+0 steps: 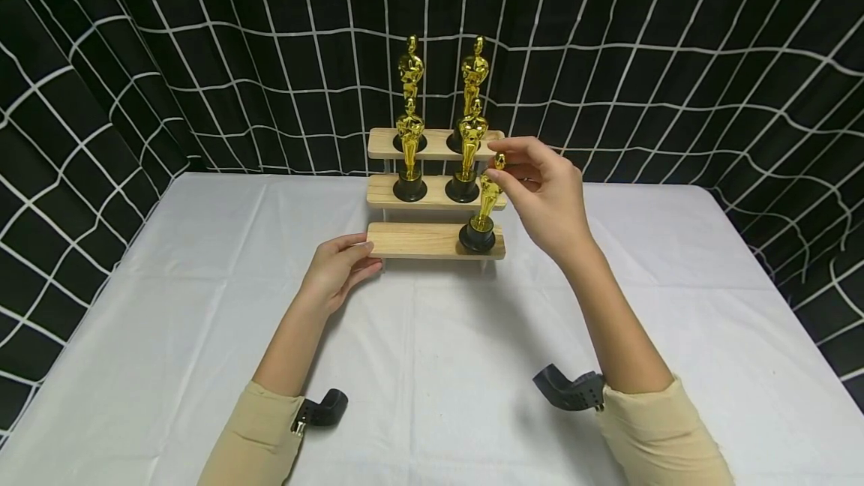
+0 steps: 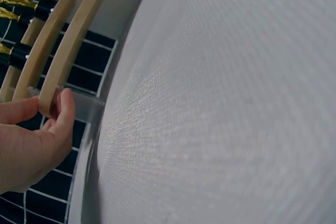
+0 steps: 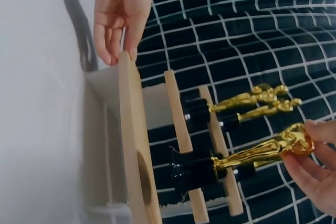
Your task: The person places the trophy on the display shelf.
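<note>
My right hand (image 1: 553,197) pinches a gold trophy statuette (image 1: 487,197) by its upper body. The statuette leans slightly, its round black base over the right end of the bottom shelf (image 1: 418,240). In the right wrist view a gap shows between that base (image 3: 191,174) and the bottom shelf (image 3: 131,108). At the shelf's left end my left hand (image 1: 337,265) grips the wood between thumb and fingers, as the left wrist view also shows. Two like statuettes stand on the middle shelf (image 1: 435,190), and two more on the top shelf (image 1: 435,142).
The three-tier wooden rack with clear side supports (image 2: 86,107) stands toward the back of a white-clothed table (image 1: 432,381). Behind it hangs a black curtain (image 1: 270,58) with a white grid. Black wrist mounts (image 1: 570,388) stick out from both sleeves.
</note>
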A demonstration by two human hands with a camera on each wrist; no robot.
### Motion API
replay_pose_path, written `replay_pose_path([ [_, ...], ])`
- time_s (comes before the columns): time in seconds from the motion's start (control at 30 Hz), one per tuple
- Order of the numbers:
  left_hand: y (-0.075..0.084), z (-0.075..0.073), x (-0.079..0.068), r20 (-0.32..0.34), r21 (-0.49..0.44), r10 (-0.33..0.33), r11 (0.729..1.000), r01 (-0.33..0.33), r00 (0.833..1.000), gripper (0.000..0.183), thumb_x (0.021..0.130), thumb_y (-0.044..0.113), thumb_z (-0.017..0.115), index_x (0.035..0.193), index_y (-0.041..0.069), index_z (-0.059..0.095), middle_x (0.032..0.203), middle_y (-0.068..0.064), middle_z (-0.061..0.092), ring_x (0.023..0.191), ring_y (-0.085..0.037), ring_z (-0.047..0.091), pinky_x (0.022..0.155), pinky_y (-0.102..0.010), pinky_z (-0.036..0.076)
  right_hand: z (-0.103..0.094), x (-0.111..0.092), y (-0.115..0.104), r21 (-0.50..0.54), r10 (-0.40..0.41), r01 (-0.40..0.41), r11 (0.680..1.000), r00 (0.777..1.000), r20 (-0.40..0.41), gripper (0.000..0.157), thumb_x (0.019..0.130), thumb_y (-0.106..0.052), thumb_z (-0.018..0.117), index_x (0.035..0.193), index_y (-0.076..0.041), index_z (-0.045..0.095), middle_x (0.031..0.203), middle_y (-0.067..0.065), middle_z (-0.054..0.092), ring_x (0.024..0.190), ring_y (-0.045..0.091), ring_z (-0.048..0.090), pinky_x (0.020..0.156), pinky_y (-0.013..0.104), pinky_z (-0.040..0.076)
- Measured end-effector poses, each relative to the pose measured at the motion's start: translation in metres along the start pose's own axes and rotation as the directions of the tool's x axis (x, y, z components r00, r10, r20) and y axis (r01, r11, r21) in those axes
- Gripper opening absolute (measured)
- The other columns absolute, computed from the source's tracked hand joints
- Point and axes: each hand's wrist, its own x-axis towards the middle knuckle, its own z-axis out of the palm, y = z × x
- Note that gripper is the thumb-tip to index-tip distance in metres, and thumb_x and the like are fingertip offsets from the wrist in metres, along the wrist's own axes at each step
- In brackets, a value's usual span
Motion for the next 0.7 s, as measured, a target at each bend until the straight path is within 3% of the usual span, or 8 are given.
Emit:
replay_pose_path([
  [0.33,0.001,0.001,-0.001,-0.007,0.012,0.0,1.0,0.0,1.0,0.046,0.109,0.001,0.053,0.151,-0.015,0.043,0.132,-0.027,0.054,0.088,-0.013,0.071,0.09,-0.02,0.065,0.02,0.009,-0.003,0.046,-0.024,0.023,0.999,0.999,0.025,0.027,0.097,0.002,0.074,0.124,0.003,0.071,0.116,0.017,0.073,0.1,0.024,0.071,0.076,0.01,0.057],
  [0.57,0.002,0.002,-0.002,-0.009,0.011,-0.007,1.0,0.007,1.0,0.045,0.109,0.0,0.053,0.151,-0.015,0.044,0.128,-0.025,0.055,0.087,-0.012,0.07,0.089,-0.02,0.065,0.033,0.013,-0.003,0.057,-0.022,0.02,0.998,0.999,0.036,0.028,0.098,0.0,0.075,0.125,0.002,0.071,0.118,0.016,0.073,0.105,0.029,0.072,0.088,0.026,0.064],
  [0.7,0.001,0.002,-0.001,-0.008,0.013,-0.008,1.0,0.008,1.0,0.045,0.109,0.001,0.053,0.151,-0.014,0.043,0.128,-0.024,0.055,0.087,-0.012,0.07,0.09,-0.02,0.065,0.04,0.016,-0.004,0.083,-0.012,0.008,0.996,0.999,0.044,0.029,0.098,-0.001,0.075,0.126,0.002,0.071,0.121,0.017,0.071,0.106,0.029,0.071,0.089,0.031,0.064],
])
